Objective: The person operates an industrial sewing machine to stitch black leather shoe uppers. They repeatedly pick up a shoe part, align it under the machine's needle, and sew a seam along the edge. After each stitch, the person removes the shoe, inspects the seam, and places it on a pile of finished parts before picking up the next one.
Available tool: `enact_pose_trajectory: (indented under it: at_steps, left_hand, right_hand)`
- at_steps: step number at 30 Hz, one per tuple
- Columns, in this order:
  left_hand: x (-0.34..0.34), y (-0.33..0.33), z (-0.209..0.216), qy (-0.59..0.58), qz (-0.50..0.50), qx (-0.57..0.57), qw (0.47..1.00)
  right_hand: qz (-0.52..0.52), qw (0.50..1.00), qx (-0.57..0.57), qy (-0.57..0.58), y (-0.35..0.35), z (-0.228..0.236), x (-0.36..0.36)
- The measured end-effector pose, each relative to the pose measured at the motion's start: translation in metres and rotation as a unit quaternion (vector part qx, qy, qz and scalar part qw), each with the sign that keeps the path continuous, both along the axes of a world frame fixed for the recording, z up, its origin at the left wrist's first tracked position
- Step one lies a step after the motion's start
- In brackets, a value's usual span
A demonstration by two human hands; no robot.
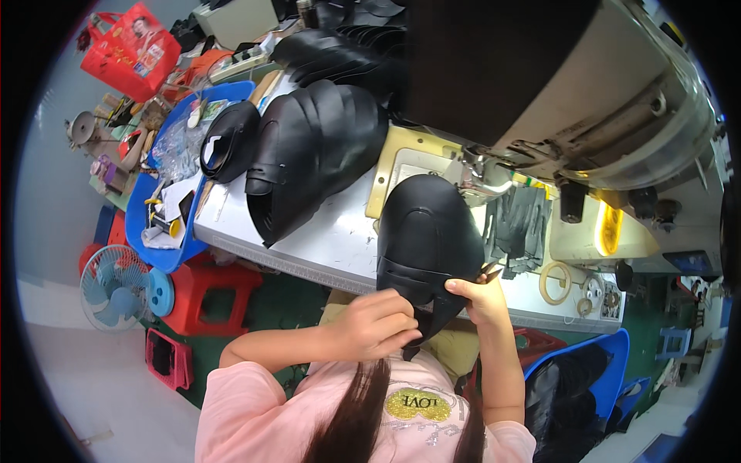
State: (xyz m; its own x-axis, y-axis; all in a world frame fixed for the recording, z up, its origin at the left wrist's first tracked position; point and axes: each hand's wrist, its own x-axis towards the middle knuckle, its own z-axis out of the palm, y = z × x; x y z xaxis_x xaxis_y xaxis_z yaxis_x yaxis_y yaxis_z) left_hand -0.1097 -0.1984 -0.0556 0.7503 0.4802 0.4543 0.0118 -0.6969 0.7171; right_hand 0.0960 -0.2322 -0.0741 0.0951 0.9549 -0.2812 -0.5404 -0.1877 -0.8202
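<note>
At the far left a small blue fan [114, 285] stands on the floor by a red stool [210, 295], out of the way of the work. Above them a blue bin [166, 255] of odds and ends butts against the tabletop [324, 251], within easy reach. On the tabletop lies a stack of black leather pieces [312, 150], fanned one over another, likely so each can be lifted off singly.

The left hand [376, 324] is curled closed, its fingers [401, 328] gripping the lower tip of the black piece [427, 247], which stands over the tabletop's near edge, just in front of the person. The right hand [480, 297] pinches the same piece at its lower right edge, thumb on top and fingers closed beneath; something small juts out above it, too unclear to name. Held from two sides, the soft leather stays spread, its rounded top close to the foot of the sewing machine [556, 92].

Right of the machine a ring of tape [554, 282] lies flat on the tabletop, and a blue bin [610, 370] of dark pieces sits by the person's right side.
</note>
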Motion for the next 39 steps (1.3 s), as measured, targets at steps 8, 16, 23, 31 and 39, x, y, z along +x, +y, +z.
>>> enact_pose_trajectory:
  at_steps: [8, 16, 23, 31, 39]
  left_hand:
    - [0.026, 0.025, 0.005, 0.072, 0.021, 0.289, 0.954]
    - [0.022, 0.033, -0.005, 0.018, 0.014, 0.306, 0.952]
    - [0.021, 0.035, -0.008, -0.012, 0.010, 0.272, 0.962]
    - [0.020, 0.034, -0.007, -0.003, 0.014, 0.264, 0.965]
    - [0.008, 0.046, -0.030, -0.221, 0.247, -0.225, 0.916]
  right_hand:
    - [0.006, 1.000, 0.004, -0.018, -0.002, 0.003, -0.001]
    - [0.013, 1.000, -0.007, -0.001, -0.002, 0.002, 0.001]
    - [0.018, 1.000, 0.001, 0.004, -0.001, 0.001, 0.000]
    - [0.004, 1.000, -0.008, -0.006, 0.000, 0.006, -0.005]
    - [-0.012, 0.998, -0.005, 0.059, -0.007, 0.006, -0.003]
